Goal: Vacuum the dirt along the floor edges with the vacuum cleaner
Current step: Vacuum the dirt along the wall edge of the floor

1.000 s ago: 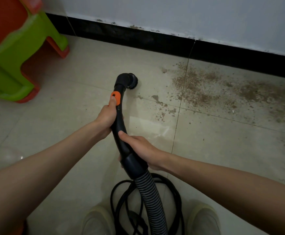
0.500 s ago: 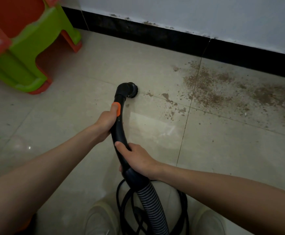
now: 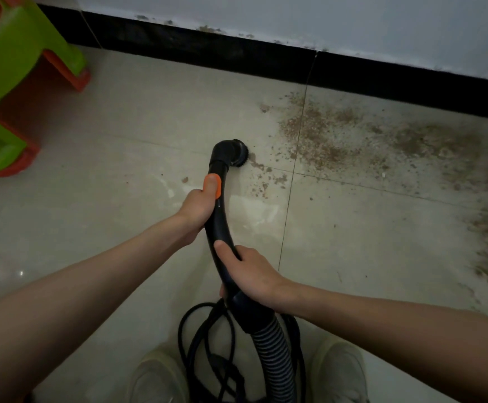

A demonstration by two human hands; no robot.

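Rightward goes the brush head (image 3: 238, 154) since a moment ago, closing on the first brown crumbs, and now its bristles touch the near fringe of the dirt (image 3: 350, 141) on the floor (image 3: 120, 158). Both hands on the black wand (image 3: 218, 228): the left hand (image 3: 197, 209) wraps it high up, fingers curled round the tube, thumb lying on the orange slider (image 3: 213, 184). Right hand (image 3: 250, 273) grips lower down, thumb laid along the top of the tube, fingers hidden underneath, just above the collar where the ribbed hose (image 3: 272, 356) joins on. So the working end sits well ahead of both grips, out past the left thumb, bent over and facing right toward the mess. Most of the dirt lies to the right of the head, spread thick across the tile joint and running along the black skirting (image 3: 382, 78) at the wall edge of the floor, thinning out toward the right edge. One stray crumb (image 3: 184, 179) sits left of the wand. Loops of black cable (image 3: 208, 344) pile up between two pale shoes (image 3: 155, 379) at the near edge. Off in the far left corner stands a green and orange plastic stool (image 3: 13, 91)
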